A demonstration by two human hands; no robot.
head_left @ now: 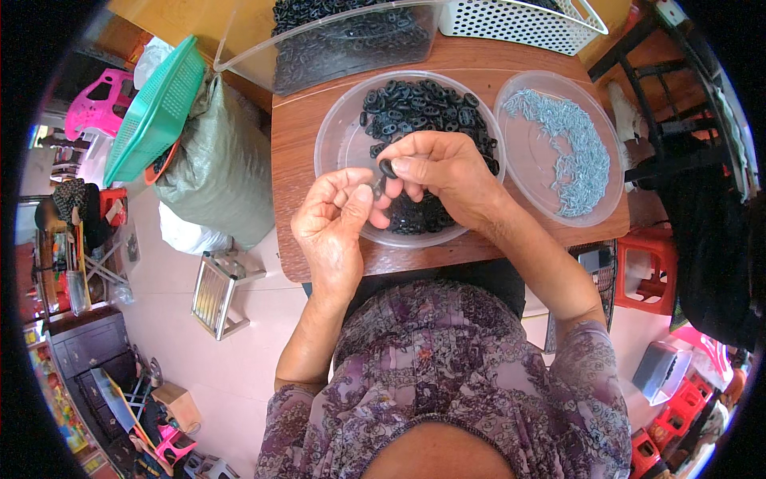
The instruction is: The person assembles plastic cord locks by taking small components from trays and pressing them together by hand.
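My right hand (451, 176) pinches a small black oval plastic part (388, 168) between thumb and fingertips. Close against it, my left hand (333, 227) has its thumb and forefinger closed on a small metal screw (377, 188), partly hidden by the fingers. Both hands meet above the near left side of a round clear tub (339, 144), which holds a heap of similar black parts (423, 108). To the right, another round clear tub (538, 191) holds a mass of thin silvery screws (578, 160).
All this stands on a brown wooden table (299, 207). At the back are a clear bin (335, 68) of black parts and a white perforated basket (519, 28). A sack (215, 168) with a green basket (155, 112) stands left, near a metal-framed stool (223, 294). A red stool (646, 271) is at right.
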